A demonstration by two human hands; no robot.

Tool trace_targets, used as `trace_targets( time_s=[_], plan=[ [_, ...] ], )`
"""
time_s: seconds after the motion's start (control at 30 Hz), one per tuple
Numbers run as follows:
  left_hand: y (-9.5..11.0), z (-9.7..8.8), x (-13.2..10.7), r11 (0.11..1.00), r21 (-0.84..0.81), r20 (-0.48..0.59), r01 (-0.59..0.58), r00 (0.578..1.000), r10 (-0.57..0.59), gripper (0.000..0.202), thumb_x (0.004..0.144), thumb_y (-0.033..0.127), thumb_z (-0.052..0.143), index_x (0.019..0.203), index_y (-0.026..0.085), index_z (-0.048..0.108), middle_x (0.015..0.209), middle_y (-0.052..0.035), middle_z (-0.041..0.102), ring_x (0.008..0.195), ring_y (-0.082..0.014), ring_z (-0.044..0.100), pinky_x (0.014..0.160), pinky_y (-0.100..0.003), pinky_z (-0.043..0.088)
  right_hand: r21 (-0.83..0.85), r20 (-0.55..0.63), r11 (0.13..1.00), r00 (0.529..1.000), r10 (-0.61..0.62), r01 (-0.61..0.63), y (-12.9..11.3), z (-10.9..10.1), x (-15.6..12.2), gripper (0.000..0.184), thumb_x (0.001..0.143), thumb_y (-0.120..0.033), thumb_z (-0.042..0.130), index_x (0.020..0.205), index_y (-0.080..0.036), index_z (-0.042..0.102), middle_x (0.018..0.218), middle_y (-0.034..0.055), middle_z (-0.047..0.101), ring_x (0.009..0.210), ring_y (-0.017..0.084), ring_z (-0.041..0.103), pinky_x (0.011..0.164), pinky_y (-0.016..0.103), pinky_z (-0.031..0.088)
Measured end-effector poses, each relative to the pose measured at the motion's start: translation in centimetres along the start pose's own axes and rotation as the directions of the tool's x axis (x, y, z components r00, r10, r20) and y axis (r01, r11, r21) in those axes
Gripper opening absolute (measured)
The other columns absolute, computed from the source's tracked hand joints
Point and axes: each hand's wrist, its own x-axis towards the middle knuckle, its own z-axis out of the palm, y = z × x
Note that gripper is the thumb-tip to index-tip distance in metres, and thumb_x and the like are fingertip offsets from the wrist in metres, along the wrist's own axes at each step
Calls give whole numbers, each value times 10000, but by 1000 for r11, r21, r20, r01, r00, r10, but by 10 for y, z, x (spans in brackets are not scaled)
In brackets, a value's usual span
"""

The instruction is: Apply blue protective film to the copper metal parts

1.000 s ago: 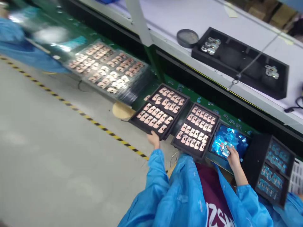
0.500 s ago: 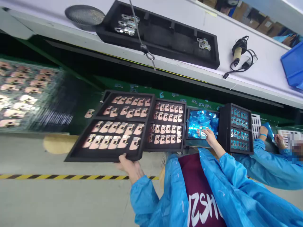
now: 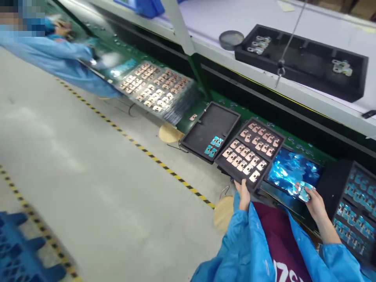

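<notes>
Left hand: the person's left hand [image 3: 243,194] grips the near edge of the loaded tray [image 3: 232,167], thumb over the rim; its other fingers are mostly hidden.
Right hand: the right hand [image 3: 315,200] pinches teal pieces [image 3: 304,191] between thumb and fingers, above the near edge of the blue film [image 3: 289,168]; I can't count how many.
Loaded tray: lies tilted across the line of the bench, copper-coloured parts [image 3: 241,150] in rows, its right edge just beside the film.
Sparse tray: a second black tray [image 3: 216,117] sits on the loaded tray's left, a small teal cluster [image 3: 214,146] by its corner nearest the person.
Right stack: black trays [image 3: 327,188] stand beyond the film's right edge, teal rows in the top one.
Green surface: near its front edge, one loose part [image 3: 193,117] lies between the sparse tray and the piled clear sheets [image 3: 182,105].
White shelf: a long black tray [image 3: 311,58] along its front edge, silvery parts [image 3: 260,45] at the left end.
Far left: a co-worker's blue sleeve [image 3: 63,51] reaches over the bench.
</notes>
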Motion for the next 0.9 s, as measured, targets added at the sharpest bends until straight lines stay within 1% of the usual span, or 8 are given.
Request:
trace_targets(
  time_s=[0.17,0.27,0.33,0.47,0.57,0.67,0.77,0.9],
  plan=[
    [0,-34,13,998,6,57,57,997,-57,442,789,366,908,1142,215,689,1180,-170,799,1231,-323,760,1101,-470,595,-41,40,999,999,11,-9,3,14,6,425,594,-371,982,926,-185,793,1096,163,845,1138,427,803,993,561,689],
    [26,-74,31,994,80,64,78,994,-83,364,691,333,969,896,195,702,932,-157,788,1106,-397,786,1044,-564,614,-75,60,997,998,13,-8,-2,44,-3,434,609,-396,964,956,-192,803,1052,150,846,1101,414,813,979,547,689],
    [53,-97,48,993,108,25,39,999,-42,318,742,366,933,903,199,716,1020,-170,790,1180,-403,757,1092,-581,585,-96,100,995,995,-7,17,-5,78,-11,420,614,-427,954,936,-208,797,981,119,843,1028,379,823,942,520,692],
    [107,-100,88,993,86,82,-79,994,72,311,915,435,801,1139,221,767,1314,-158,760,1271,-332,719,1104,-495,592,-156,283,986,959,-19,66,11,189,-24,396,651,-491,945,910,-241,780,911,56,826,860,278,802,820,418,686],
    [137,-77,124,995,60,264,-85,962,66,304,913,446,825,1096,204,808,1130,-134,808,1057,-316,788,900,-451,675,-175,400,980,916,-14,91,48,294,-24,436,710,-547,903,973,-221,784,958,72,823,892,276,784,801,399,667],
    [161,-72,170,993,74,334,-87,941,57,310,880,453,859,1007,175,810,973,-98,804,907,-285,788,782,-408,681,-165,421,979,906,-41,121,94,393,-21,426,743,-560,878,973,-227,745,945,54,809,943,274,771,844,405,655],
    [183,-92,226,986,120,332,-113,941,67,319,882,476,835,961,170,792,935,-69,792,843,-240,764,757,-367,664,-143,374,980,924,-75,137,133,471,-16,438,733,-568,867,977,-233,723,994,54,817,976,269,762,893,417,643],
    [211,-126,304,963,231,327,-138,943,57,271,905,436,782,924,166,780,871,-53,777,815,-217,742,763,-337,639,-160,241,979,967,-82,123,170,537,-12,404,749,-563,830,953,-229,730,990,55,828,991,271,756,932,425,628]
  ],
)
